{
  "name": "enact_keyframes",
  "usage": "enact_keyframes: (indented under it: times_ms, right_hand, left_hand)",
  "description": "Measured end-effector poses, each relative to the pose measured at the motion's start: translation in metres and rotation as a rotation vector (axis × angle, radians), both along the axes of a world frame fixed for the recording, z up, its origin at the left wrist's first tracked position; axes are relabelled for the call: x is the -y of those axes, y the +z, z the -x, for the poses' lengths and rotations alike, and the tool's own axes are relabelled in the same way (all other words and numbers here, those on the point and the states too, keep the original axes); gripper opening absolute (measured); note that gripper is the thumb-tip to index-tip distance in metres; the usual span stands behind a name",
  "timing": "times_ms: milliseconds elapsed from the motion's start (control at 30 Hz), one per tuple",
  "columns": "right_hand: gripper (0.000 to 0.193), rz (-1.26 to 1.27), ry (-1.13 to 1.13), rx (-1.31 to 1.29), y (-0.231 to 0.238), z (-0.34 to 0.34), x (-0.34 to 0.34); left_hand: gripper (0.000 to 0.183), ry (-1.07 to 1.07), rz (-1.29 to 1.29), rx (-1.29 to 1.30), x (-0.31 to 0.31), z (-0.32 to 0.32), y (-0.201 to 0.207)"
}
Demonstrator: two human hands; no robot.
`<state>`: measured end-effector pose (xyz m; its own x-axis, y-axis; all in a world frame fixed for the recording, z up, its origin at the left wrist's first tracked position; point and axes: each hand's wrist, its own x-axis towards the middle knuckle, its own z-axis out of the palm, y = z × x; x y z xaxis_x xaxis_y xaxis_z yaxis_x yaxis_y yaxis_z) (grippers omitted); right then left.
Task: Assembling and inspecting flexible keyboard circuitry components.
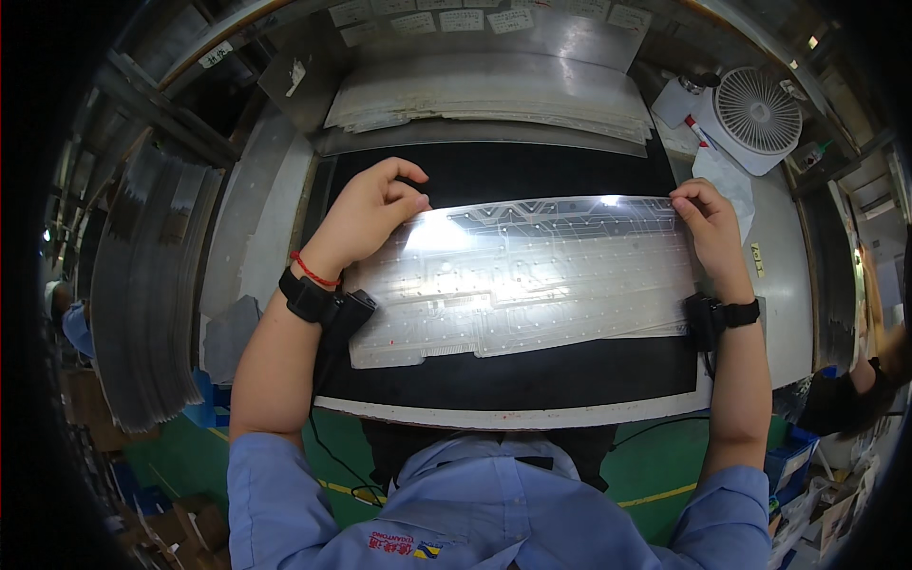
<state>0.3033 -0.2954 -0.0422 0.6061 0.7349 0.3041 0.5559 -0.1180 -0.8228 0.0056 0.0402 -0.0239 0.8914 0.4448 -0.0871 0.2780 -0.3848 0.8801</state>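
Observation:
A long, clear plastic circuit film point(532, 275) with fine printed lines and dots lies over a black mat point(608, 370), bright with glare. It seems to overlap another such sheet at its lower right edge. My left hand point(370, 214) holds the film's far left corner by the thumb; its index finger is curled above, apart from the thumb, and its other fingers are partly hidden. At the far right corner, my right hand point(708, 214) pinches the film between thumb and fingers. Black devices are strapped to both wrists.
Behind the mat, stacked clear sheets point(494, 95) rest in a metal tray. A white fan point(757, 111) stands at the back right, near a red-and-white marker point(696, 130). More sheets are stacked at the left point(152, 285). The table's pale front edge point(513, 414) curves before me.

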Motion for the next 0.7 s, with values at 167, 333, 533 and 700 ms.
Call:
enact_keyframes:
  times_ms: [167,333,533,700]
  right_hand:
    - [0.006,-0.012,-0.036,-0.004,0.002,0.0,0.002]
    - [0.006,-0.024,-0.037,-0.014,0.001,-0.001,0.001]
    - [0.006,-0.019,-0.034,-0.008,0.003,0.002,0.0]
    - [0.005,-0.048,-0.022,0.0,0.003,0.003,-0.002]
  left_hand:
    - [0.023,0.161,0.09,0.112,-0.021,0.002,-0.006]
    - [0.029,0.188,0.068,0.167,-0.033,0.004,-0.009]
    - [0.041,-0.067,-0.01,0.087,-0.003,0.0,0.001]
    - [0.036,-0.075,0.005,0.07,0.003,-0.002,0.004]
